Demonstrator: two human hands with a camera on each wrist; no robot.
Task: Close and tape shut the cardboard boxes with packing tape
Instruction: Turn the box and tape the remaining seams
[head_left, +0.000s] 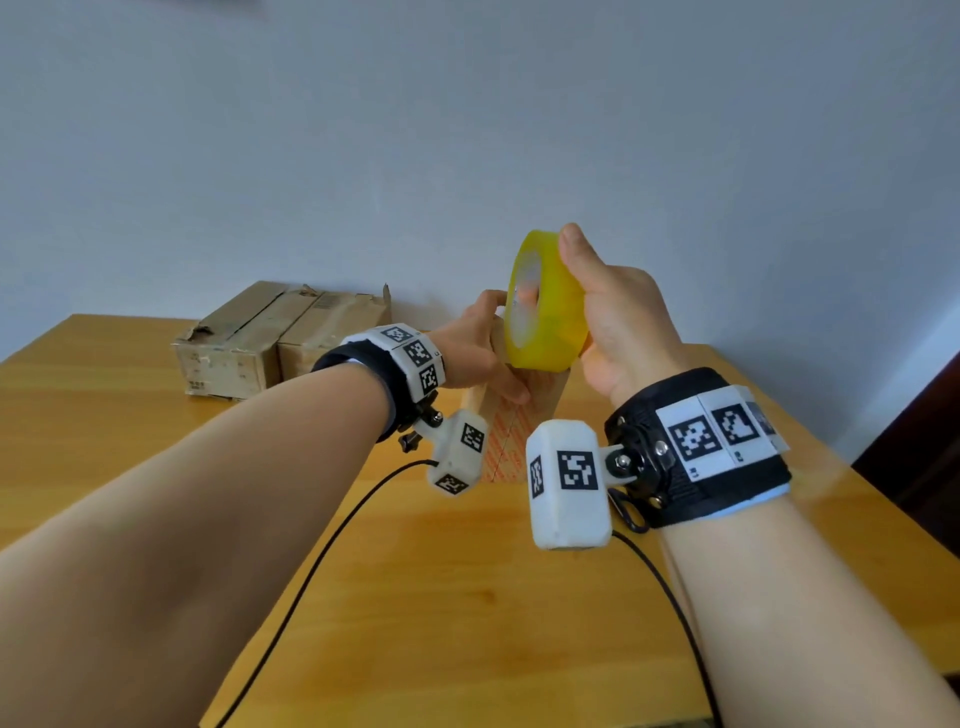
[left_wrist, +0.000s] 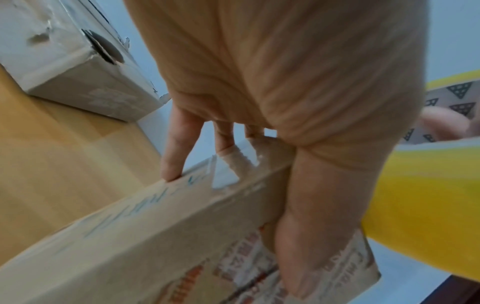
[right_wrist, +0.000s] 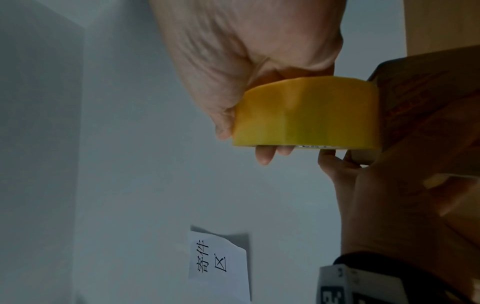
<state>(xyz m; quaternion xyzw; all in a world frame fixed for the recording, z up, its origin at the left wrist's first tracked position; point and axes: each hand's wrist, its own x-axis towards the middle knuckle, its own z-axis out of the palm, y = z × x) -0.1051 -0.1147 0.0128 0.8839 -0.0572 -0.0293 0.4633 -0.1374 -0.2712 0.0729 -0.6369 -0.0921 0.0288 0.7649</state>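
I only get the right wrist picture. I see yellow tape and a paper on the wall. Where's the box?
Observer: The left hand grips a small box right under the tape roll, which the right hand holds.
Operator: Are there more boxes?
Observer: Yes, two worn boxes sit side by side on the wooden table, near the wall.
Operator: Does the little box have tape already?
Observer: The left wrist view shows a torn patch of clear tape at its top edge.
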